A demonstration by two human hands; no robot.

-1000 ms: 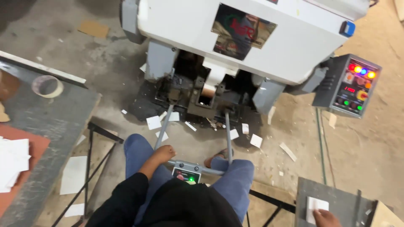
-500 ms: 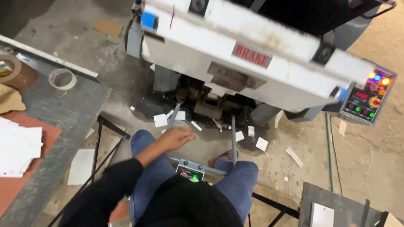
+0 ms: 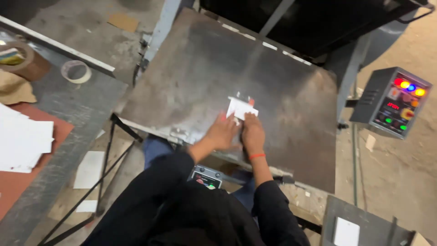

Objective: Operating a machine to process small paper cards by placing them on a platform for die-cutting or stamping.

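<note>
A small white card (image 3: 241, 109) lies on the big grey metal plate (image 3: 191, 77) of the machine in front of me. My right hand (image 3: 253, 133), with an orange band at the wrist, has its fingertips on the card's lower edge. My left hand (image 3: 222, 133) lies flat on the plate beside it, its fingertips at the card's lower left corner. Both arms are in black sleeves.
A control box (image 3: 394, 102) with coloured lights stands at the right. On the grey table (image 3: 77, 105) at the left are two tape rolls (image 3: 76, 71), brown paper and white sheets (image 3: 23, 141) on a red-brown board. A small device (image 3: 207, 177) with a green light sits near my knees.
The machine's plate has swung open and now faces me. My left hand left my knee, and both hands have come up onto the plate at the white card.
</note>
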